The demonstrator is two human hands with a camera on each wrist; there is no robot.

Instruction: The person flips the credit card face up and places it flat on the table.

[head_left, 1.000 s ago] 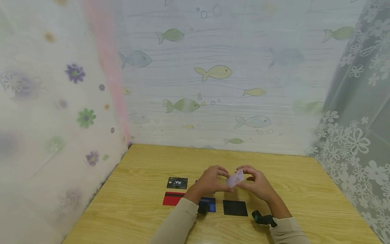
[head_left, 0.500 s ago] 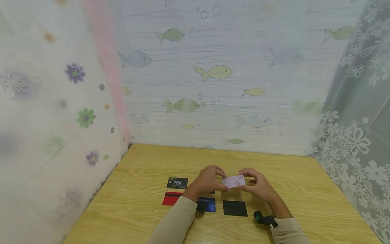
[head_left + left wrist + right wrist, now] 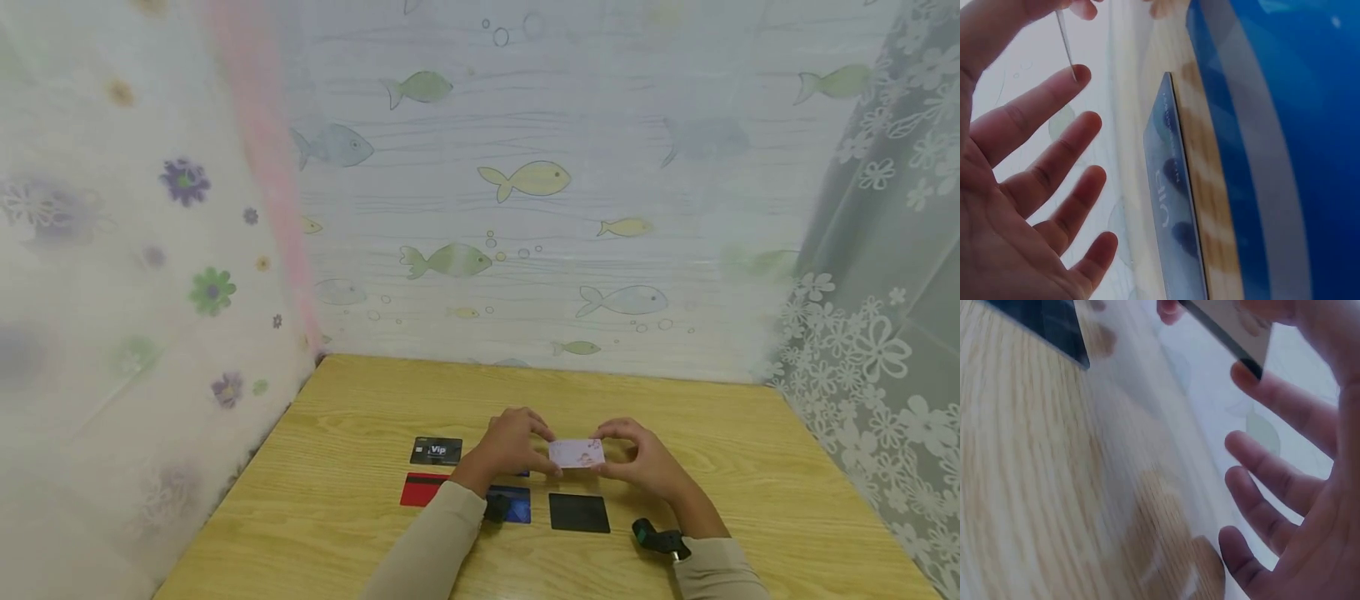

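A pale pink-white card point(image 3: 576, 454) with small reddish figures is held level above the table, between both hands. My left hand point(image 3: 513, 446) pinches its left side by thumb and index finger; the other fingers spread free in the left wrist view, where the card point(image 3: 1065, 44) appears nearly edge-on. On the opposite side my right hand point(image 3: 641, 458) holds the right corners, index finger above and thumb below. In the right wrist view that index fingertip meets a corner of the card point(image 3: 1250, 337). Just nearer than the held card lies a black card point(image 3: 580, 512).
Left of the hands lie a black "Vip" card point(image 3: 437, 451) and a red card point(image 3: 423, 489) with a dark stripe. A blue card point(image 3: 516, 506) is partly covered by the left wrist. Another blue card point(image 3: 522, 473) hides mostly under the left hand. The wooden table point(image 3: 675, 508) meets a fish-print curtain point(image 3: 525, 250).
The pink-white card was tilted with its right end up; it has turned level and come slightly lower. My right hand has shifted down and a little right, while the left barely moves.
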